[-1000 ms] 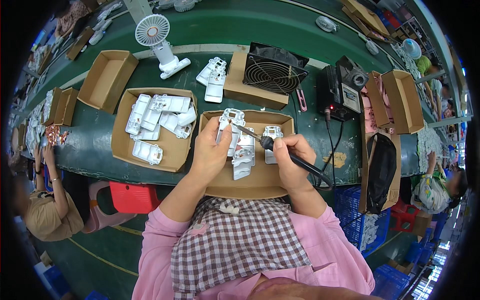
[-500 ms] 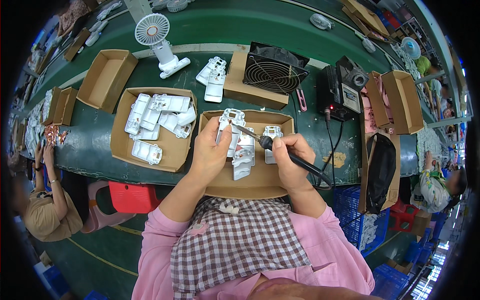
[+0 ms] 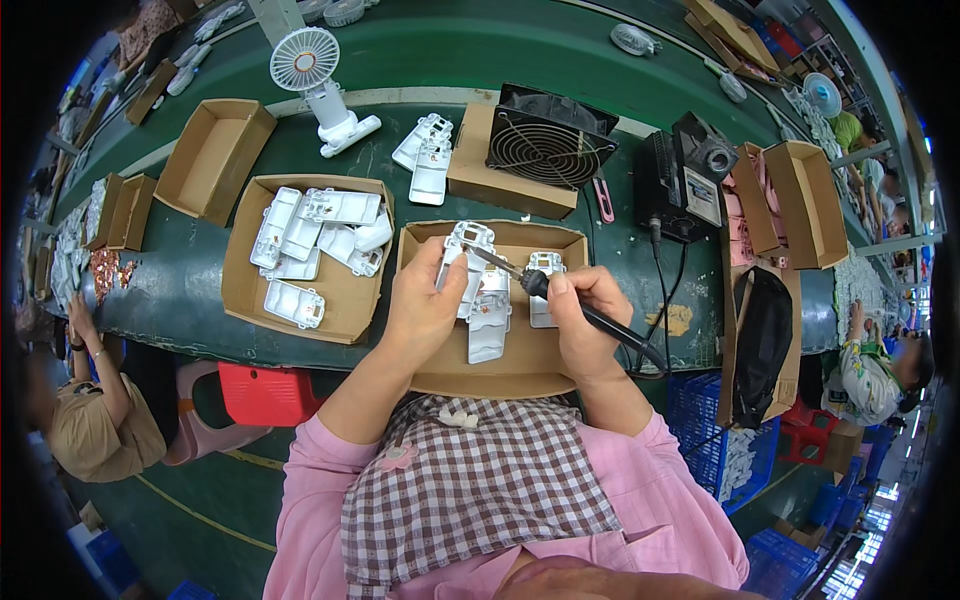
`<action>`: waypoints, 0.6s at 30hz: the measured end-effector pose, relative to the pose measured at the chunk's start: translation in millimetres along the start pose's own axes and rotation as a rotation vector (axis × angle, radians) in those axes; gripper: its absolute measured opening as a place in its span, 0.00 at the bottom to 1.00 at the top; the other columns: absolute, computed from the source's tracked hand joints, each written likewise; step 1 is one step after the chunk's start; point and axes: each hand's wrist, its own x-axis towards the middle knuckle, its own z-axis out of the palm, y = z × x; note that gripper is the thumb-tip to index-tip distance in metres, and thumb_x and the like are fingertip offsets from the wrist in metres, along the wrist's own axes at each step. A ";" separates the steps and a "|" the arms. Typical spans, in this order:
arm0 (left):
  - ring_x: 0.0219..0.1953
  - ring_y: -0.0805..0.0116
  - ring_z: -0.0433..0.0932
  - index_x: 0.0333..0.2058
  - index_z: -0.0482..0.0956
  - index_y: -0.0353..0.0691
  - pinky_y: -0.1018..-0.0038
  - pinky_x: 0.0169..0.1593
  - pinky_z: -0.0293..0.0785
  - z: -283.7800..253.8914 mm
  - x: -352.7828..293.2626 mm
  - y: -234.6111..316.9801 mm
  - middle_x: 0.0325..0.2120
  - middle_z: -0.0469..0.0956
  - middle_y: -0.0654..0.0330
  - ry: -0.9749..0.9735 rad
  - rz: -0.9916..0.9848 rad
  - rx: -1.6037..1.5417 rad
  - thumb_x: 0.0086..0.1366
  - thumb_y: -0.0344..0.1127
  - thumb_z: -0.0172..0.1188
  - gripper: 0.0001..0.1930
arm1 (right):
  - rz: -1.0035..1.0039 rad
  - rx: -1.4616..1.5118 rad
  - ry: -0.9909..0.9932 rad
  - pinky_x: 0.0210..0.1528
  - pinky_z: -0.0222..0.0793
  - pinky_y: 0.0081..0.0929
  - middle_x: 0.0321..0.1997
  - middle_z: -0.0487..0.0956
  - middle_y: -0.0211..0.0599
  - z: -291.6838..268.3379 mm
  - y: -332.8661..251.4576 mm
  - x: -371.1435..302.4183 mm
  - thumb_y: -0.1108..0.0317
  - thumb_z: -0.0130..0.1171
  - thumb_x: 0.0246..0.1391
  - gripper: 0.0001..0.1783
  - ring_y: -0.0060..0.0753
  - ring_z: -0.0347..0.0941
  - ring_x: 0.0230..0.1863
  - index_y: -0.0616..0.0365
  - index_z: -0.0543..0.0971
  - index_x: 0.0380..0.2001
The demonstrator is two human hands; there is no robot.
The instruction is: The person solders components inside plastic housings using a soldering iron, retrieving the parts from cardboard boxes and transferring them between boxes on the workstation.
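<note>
Pinched in the left hand (image 3: 425, 300), a white plastic case (image 3: 471, 265), up over the open brown box (image 3: 540, 375). Held with the thumb on top and the other fingers bent around the left side, partly hidden; far end out past the fingertips. Gripped like a pen in the right hand (image 3: 590, 325), with thumb and fingers closed on the dark handle, a soldering iron (image 3: 600, 322), with its thin metal tip at the right side of the case's far end. Cannot tell if touching there. On the black power box (image 3: 660, 180), a pale panel (image 3: 702, 198) with marks too small to read. Too small to read on the case, too. Pointed away from the body, the case's end with the square hole; long way of the case running from the palm outward, with a small lean to the right. Below in the same box, more white cases (image 3: 488, 340).
</note>
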 end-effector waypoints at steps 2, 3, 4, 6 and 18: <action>0.29 0.76 0.77 0.42 0.72 0.33 0.76 0.32 0.72 -1.0 1.6 -0.1 0.28 0.78 0.58 0.003 -0.006 -0.007 0.66 0.32 0.51 0.10 | 0.008 0.001 -0.009 0.23 0.61 0.13 0.22 0.75 0.27 2.1 0.8 2.3 0.70 0.60 0.55 0.08 0.11 0.66 0.22 0.62 0.73 0.28; 0.29 0.75 0.76 0.42 0.72 0.33 0.76 0.32 0.72 -0.9 1.5 0.2 0.28 0.78 0.58 0.000 -0.005 -0.005 0.66 0.32 0.51 0.10 | 0.016 0.008 -0.004 0.23 0.61 0.13 0.22 0.75 0.27 2.3 0.4 1.6 0.70 0.60 0.54 0.08 0.11 0.66 0.22 0.62 0.73 0.28; 0.28 0.75 0.76 0.42 0.72 0.33 0.76 0.32 0.72 -0.8 1.7 0.4 0.28 0.78 0.58 -0.003 -0.005 -0.004 0.66 0.32 0.51 0.09 | 0.025 0.013 0.000 0.23 0.61 0.13 0.22 0.75 0.27 2.4 0.1 1.3 0.70 0.60 0.54 0.08 0.11 0.66 0.22 0.62 0.74 0.27; 0.28 0.75 0.76 0.42 0.72 0.34 0.76 0.32 0.72 -1.5 2.6 -2.1 0.28 0.78 0.58 -0.009 0.005 -0.004 0.66 0.31 0.51 0.09 | 0.020 0.009 0.002 0.23 0.62 0.13 0.22 0.75 0.27 2.6 0.3 1.2 0.70 0.60 0.54 0.08 0.11 0.66 0.22 0.62 0.73 0.27; 0.29 0.59 0.78 0.41 0.72 0.36 0.70 0.33 0.71 -1.0 3.0 -8.7 0.27 0.78 0.50 0.012 0.118 0.159 0.64 0.33 0.53 0.10 | -0.118 0.195 0.139 0.21 0.59 0.14 0.21 0.72 0.29 -5.9 9.7 -4.8 0.74 0.55 0.55 0.06 0.14 0.64 0.18 0.59 0.69 0.25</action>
